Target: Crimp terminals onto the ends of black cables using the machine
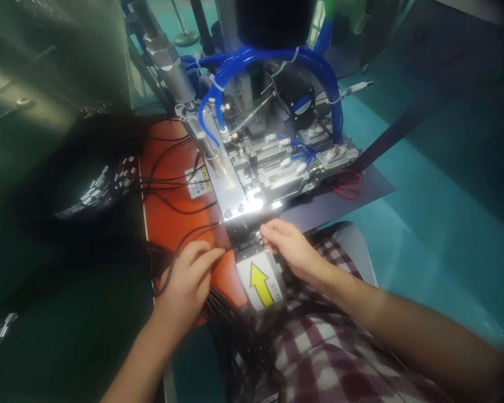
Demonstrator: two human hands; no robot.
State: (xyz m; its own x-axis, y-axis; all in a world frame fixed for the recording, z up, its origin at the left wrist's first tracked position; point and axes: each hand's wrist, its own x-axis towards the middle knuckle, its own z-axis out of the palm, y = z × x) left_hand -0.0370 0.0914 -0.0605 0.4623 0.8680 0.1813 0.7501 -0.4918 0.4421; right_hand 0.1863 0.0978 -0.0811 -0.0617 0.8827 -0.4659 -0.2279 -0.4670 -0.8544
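My left hand (190,275) is closed, its fingertips pinched on a thin black cable (231,248) beside the front block of a metal machine (252,179). My right hand (292,246) is also closed, with thumb and forefinger on a small shiny metal piece (259,236) just under the machine's bright front edge. The cable seems to run towards that piece; whether the two are joined is too small to tell. Right below both hands sits a white plate with a yellow arrow (258,282). Another stretch of black cable (180,243) loops past my left wrist.
A red-orange board (163,162) lies under several black cables. To the left, shiny metal pieces (105,187) lie heaped on a dark surface. Thick blue air hoses (277,53) arch over the machine. Red-handled scissors (348,187) lie at its right. A cable bundle (227,310) hangs towards my lap.
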